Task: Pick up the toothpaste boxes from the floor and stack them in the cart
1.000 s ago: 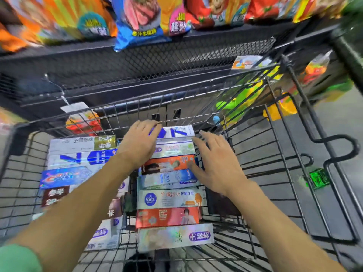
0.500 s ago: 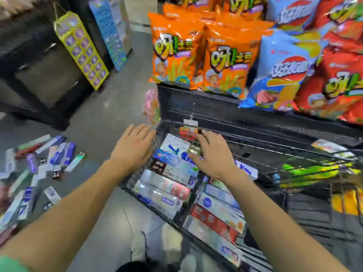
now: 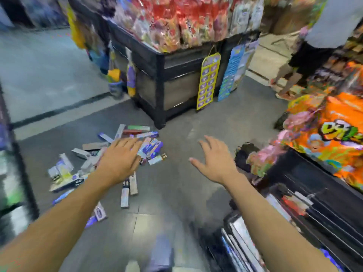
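Both hands are empty, the left hand (image 3: 117, 160) spread above the scattered toothpaste boxes (image 3: 110, 154), the right hand (image 3: 214, 161) spread beside; best gather several aligned boxes before turning to the cart (image 3: 275, 222)

Purple, blue, white, red and green cardboard toothpaste boxes (image 3: 110, 161) lie on dark grey floor tiles (image 3: 172, 173) beneath the left hand (image 3: 119, 160), with bright orange snack bags (image 3: 334, 138) right of the right hand (image 3: 216, 160).
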A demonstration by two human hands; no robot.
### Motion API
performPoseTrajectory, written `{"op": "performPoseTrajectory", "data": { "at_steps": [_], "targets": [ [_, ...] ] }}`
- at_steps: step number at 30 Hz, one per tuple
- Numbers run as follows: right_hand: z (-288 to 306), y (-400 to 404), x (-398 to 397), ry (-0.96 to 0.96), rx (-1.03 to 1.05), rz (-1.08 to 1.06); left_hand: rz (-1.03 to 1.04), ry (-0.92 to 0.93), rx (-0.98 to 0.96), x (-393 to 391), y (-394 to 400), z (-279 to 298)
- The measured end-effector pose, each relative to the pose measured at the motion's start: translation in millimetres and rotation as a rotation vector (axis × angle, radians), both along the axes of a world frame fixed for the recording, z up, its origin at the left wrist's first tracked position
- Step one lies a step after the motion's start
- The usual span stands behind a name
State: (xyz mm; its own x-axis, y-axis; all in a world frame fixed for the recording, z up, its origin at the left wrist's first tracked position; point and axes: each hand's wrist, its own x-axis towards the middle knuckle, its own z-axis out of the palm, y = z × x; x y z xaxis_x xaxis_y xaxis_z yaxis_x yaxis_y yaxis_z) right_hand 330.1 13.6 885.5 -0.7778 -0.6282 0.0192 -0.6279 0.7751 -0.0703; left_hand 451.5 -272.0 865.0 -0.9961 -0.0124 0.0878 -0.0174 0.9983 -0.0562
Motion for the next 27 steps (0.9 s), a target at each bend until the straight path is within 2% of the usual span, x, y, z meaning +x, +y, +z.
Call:
{"op": "performPoseTrajectory", "data": {
  "at_steps": [5,12,22,27],
  "targets": [
    [-3.2,-139.0,-10.5,-0.013,0.018,0.118,0.150,-0.024,-0.012,32.9,-128.6,-14.5],
    [-24.1,-266.9,-21.0,-0.059,0.061,0.274,0.332,-0.059,0.000,54.7,-215.7,-30.7],
    [-100.9,-354.9,-71.9,-0.163,0.139,0.369,0.511,-0.207,-0.006,16.2,-264.9,-90.0],
    [-163.1,-385.7,-104.3,-0.162,0.172,0.419,0.542,-0.238,0.002,-16.1,-286.3,-148.7]
  ]
}}
